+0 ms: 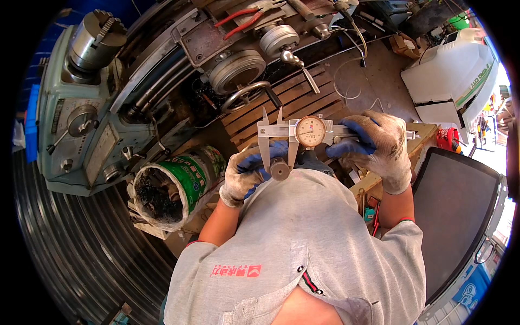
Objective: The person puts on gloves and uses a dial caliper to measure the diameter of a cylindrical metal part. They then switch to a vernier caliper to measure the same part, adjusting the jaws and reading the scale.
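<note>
My left hand (245, 172), in a white work glove with blue-coated fingers, holds a round metal workpiece (280, 170) with a small centre hole in its end face. The lower jaws of a dial caliper (284, 131) stand on either side of the workpiece. Its white dial (311, 131) faces up towards me. My right hand (378, 142), gloved likewise, grips the caliper by its beam, and the beam's end sticks out to the right past the glove. Both hands are in front of my chest.
Ahead is a lathe with a chuck (97, 38), a carriage handwheel (250, 95) and a crank handle (302, 69). Red-handled pliers (243, 23) lie on it. A bucket of dark metal chips (158, 195) stands left, wooden slats (292, 95) beyond my hands, a dark panel (455, 219) right.
</note>
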Available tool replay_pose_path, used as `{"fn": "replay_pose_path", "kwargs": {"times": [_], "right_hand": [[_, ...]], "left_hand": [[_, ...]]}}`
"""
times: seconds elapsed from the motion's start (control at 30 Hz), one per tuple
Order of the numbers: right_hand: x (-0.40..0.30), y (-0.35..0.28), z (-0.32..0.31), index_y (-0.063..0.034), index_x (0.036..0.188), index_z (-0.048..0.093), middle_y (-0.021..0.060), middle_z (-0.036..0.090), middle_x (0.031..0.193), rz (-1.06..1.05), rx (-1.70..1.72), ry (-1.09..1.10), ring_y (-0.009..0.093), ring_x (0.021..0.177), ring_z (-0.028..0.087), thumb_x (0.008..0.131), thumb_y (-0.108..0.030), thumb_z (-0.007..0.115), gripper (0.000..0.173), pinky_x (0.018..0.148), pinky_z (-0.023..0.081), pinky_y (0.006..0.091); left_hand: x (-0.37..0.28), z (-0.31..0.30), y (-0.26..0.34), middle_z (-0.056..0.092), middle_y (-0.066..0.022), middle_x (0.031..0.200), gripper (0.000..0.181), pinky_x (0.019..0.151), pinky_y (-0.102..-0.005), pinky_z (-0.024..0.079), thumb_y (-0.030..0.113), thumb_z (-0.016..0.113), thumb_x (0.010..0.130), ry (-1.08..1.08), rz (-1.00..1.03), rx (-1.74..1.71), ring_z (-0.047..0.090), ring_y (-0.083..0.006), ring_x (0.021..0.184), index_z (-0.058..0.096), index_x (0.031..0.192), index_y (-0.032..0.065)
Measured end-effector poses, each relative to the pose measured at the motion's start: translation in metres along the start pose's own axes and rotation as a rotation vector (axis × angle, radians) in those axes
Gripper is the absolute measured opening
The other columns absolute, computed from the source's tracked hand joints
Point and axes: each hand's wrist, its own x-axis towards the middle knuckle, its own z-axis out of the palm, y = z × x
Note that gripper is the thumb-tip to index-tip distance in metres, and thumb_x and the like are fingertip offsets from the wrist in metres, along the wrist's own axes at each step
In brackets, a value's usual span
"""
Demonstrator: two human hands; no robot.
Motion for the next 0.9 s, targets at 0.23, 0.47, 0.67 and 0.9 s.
{"fn": "replay_pose_path", "kwargs": {"times": [0.23, 0.47, 0.67, 0.9], "right_hand": [[0.001, 0.002, 0.001, -0.0021, 0.093, 0.072, 0.0115, 0.069, 0.075, -0.002, -0.019, -0.013, 0.028, 0.065, 0.07, 0.059, -0.04, 0.088, 0.053, 0.058, 0.054, 0.0362], [0.006, -0.005, -0.001, -0.0054, 0.091, 0.073, 0.0087, 0.069, 0.076, 0.022, -0.022, -0.021, 0.026, 0.065, 0.069, 0.058, -0.025, 0.09, 0.043, 0.059, 0.055, 0.0359], [0.004, -0.001, 0.003, -0.0054, 0.092, 0.072, 0.0087, 0.069, 0.076, 0.074, -0.029, -0.055, 0.027, 0.066, 0.069, 0.065, -0.027, 0.089, 0.038, 0.059, 0.054, 0.0365], [0.003, 0.005, 0.01, -0.0048, 0.092, 0.072, 0.012, 0.07, 0.078, 0.172, 0.03, -0.064, 0.03, 0.069, 0.069, 0.072, -0.023, 0.084, 0.03, 0.062, 0.054, 0.0385]], "left_hand": [[0.002, -0.002, 0.001, 0.064, -0.0219, 0.126, 0.057, 0.098, -0.0466, 0.055, 0.015, 0.087, 0.07, -0.017, 0.008, -0.029, 0.067, -0.0344, 0.111, 0.066, 0.117, -0.0106], [0.002, -0.01, -0.002, 0.066, -0.0203, 0.127, 0.055, 0.104, -0.043, 0.051, 0.01, 0.079, 0.078, -0.095, 0.032, 0.016, 0.066, -0.0315, 0.115, 0.062, 0.126, -0.0095], [0.003, 0.005, 0.01, 0.067, -0.0197, 0.125, 0.053, 0.104, -0.0399, 0.051, 0.005, 0.075, 0.079, -0.057, -0.068, -0.013, 0.067, -0.0282, 0.114, 0.06, 0.128, -0.0104], [0.001, 0.009, -0.005, 0.066, -0.0218, 0.121, 0.047, 0.102, -0.046, 0.053, 0.012, 0.07, 0.092, 0.049, -0.089, -0.07, 0.065, -0.031, 0.113, 0.056, 0.132, -0.0076]]}}
